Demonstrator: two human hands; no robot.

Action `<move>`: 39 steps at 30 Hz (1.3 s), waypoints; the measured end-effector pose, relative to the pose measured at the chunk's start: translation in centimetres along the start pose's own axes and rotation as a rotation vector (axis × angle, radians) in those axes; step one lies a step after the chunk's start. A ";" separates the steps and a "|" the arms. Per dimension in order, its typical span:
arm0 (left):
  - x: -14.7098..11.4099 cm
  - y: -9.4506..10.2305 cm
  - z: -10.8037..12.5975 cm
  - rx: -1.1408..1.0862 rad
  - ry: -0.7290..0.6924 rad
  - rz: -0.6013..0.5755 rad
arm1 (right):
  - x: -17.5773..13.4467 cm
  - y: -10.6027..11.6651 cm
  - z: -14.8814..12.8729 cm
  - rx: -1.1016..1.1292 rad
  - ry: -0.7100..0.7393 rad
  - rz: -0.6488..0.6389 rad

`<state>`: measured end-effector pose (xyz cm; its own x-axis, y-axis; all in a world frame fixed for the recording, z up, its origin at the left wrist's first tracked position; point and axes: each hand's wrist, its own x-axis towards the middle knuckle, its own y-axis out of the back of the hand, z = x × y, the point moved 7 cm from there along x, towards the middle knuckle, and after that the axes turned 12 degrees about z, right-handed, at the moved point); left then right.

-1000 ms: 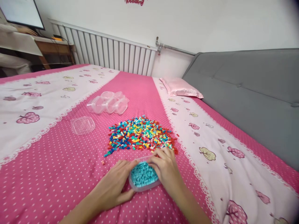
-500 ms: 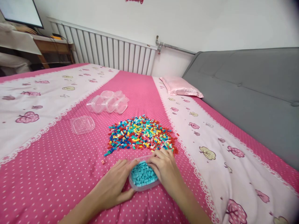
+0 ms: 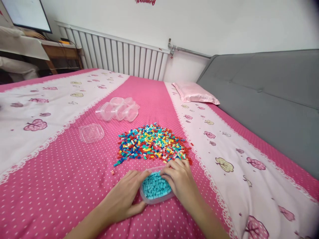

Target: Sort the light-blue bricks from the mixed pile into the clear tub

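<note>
A clear plastic container (image 3: 156,200) full of light-blue toy bricks (image 3: 155,186) rests on the bed in front of me. My left hand (image 3: 128,192) is around its left side, fingers at the far corner and thumb at the near one. At the right rim, my right hand (image 3: 180,177) is closed over the edge, with its thumb and index finger over the bricks; whether a brick is between them is hidden. Just beyond the container lies a spread pile of small multicoloured bricks (image 3: 152,142).
A flat clear lid (image 3: 91,133) lies to the left of the pile, with several clear containers (image 3: 118,109) behind it. One loose pinkish brick (image 3: 112,172) sits near my left hand. A pink pillow (image 3: 195,92) leans by the grey headboard (image 3: 261,96). Another person's arm (image 3: 12,32) is at the desk.
The view has shifted slightly, so everything appears a little further right. Both hands keep their places on the container.
</note>
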<state>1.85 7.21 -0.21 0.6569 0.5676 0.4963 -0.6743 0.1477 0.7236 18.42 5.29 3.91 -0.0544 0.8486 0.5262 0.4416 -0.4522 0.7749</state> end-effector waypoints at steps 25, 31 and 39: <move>-0.2 0.1 -0.4 0.084 -0.051 0.051 | -0.3 3.6 7.4 0.178 -0.254 0.128; -0.4 0.1 -0.7 0.124 -0.063 0.061 | -0.7 3.6 10.3 0.142 -0.351 0.163; -0.6 -0.1 -1.2 0.133 -0.058 0.064 | 0.5 3.1 11.7 0.009 -0.351 0.171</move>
<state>1.13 7.83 -1.19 0.6355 0.5238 0.5673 -0.6669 0.0020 0.7452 30.28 7.51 2.46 0.3297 0.8042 0.4946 0.4257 -0.5942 0.6824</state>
